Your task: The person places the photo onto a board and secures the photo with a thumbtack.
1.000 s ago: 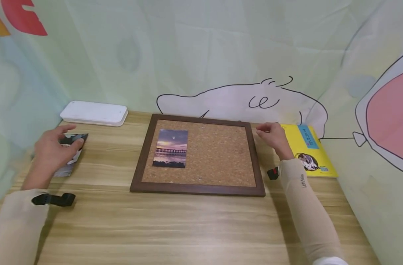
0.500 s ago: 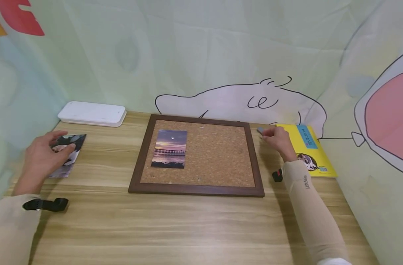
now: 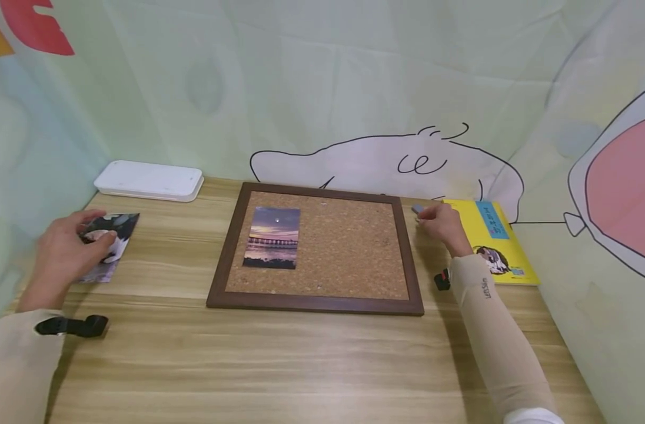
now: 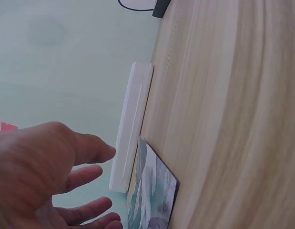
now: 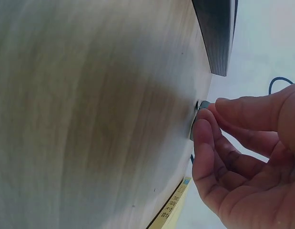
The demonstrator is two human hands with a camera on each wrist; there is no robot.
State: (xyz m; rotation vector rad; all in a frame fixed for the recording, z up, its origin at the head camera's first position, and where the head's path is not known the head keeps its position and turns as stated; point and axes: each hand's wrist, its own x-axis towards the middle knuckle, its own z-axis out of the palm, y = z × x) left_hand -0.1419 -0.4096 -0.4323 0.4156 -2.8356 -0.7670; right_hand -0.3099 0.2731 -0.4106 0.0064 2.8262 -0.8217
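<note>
In the head view my left hand point(image 3: 65, 253) hovers at the left of a loose dark-and-white photo point(image 3: 113, 250), thumb and fingers spread apart. The left wrist view shows the fingers beside the tilted photo point(image 4: 154, 191), with no hold on it. My right hand point(image 3: 444, 227) is at the back right, between the framed corkboard point(image 3: 349, 247) and a yellow book point(image 3: 505, 235). Its thumb and forefinger pinch a small thin metal pin point(image 5: 201, 108) beside a small grey block point(image 3: 417, 209); the fingertips mostly hide the pin. A sunset photo point(image 3: 272, 238) lies on the cork's left half with a pin near its top.
A white flat case point(image 3: 149, 179) lies at the back left against the printed cloth backdrop point(image 3: 301, 88). The corkboard has a raised brown wooden frame. Wooden tabletop point(image 3: 280, 365) spreads in front of it.
My left hand has shifted left, uncovering more of the loose photo. My right hand has moved slightly right and down, and the small grey block has come into sight at its fingertips.
</note>
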